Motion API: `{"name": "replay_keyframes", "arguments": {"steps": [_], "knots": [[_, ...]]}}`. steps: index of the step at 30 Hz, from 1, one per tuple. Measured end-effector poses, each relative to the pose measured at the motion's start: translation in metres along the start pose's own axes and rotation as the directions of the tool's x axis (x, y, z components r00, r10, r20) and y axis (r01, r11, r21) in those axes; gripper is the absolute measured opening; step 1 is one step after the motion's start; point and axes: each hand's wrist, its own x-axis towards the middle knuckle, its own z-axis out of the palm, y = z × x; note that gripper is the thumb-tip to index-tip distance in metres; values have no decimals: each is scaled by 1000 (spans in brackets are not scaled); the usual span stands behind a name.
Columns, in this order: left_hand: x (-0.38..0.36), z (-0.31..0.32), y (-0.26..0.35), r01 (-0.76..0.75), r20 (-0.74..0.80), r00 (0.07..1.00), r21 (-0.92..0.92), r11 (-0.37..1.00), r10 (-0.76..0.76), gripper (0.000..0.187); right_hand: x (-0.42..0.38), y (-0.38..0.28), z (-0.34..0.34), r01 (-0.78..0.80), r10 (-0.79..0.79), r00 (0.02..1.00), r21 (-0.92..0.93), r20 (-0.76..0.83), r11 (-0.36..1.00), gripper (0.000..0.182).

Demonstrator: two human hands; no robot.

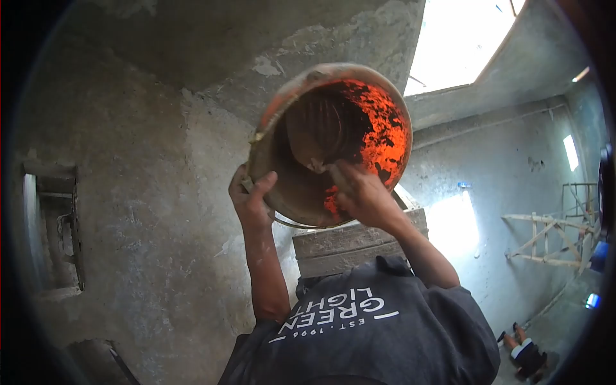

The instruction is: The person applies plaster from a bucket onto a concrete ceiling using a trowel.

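My left hand grips the rim of a bucket at its lower left, thumb over the edge. The bucket is tilted, its mouth facing me. Grey residue coats its rim, and orange shows through dark patches on the inner wall. Inside the mouth, my right hand is closed round the handle end of a trowel-like tool, whose blade reaches into the dark interior. The bucket's wire handle hangs below the rim.
Behind the bucket are wooden boards. Rough plastered walls surround me, with a recess at left and a bright opening above. Wooden trestles stand at right; another person is at lower right.
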Motion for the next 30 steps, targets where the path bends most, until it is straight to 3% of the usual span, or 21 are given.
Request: {"name": "replay_keyframes", "arguments": {"steps": [1,3,5,7,8,11,15,17,30], "knots": [[1,-2,2,30,-13,999,-47,998,-30,40,-1,-8,-13,-10,10,1000,6,-3,1000,60],[2,-4,-1,0,-33,999,-51,999,-2,41,-1,-29,-51,-268,242,960,209,141,941,58],[0,-6,-2,-12,-26,1000,-36,999,11,41,-2,-27,-57,-219,207,973,144,98,965,56],[-2,1,1,13,0,1000,-49,999,-13,40,-6,-25,-58,-186,182,982,-75,-55,980,54],[-3,6,3,27,24,999,-66,997,-25,39,-7,-24,-57,-195,191,980,-72,-61,978,54],[-5,14,12,68,47,997,-82,994,-64,39,-1,-23,-45,70,-74,997,-200,-13,977,51],[-4,11,21,59,38,998,-105,993,-55,38,-6,-36,-52,100,-101,995,-151,6,983,53],[-3,10,25,80,54,996,-123,989,-74,38,-6,-42,-58,-43,53,997,-164,56,985,56],[-2,7,20,70,45,997,-154,986,-64,36,-9,-54,-38,-97,112,992,-210,61,973,56]]}}
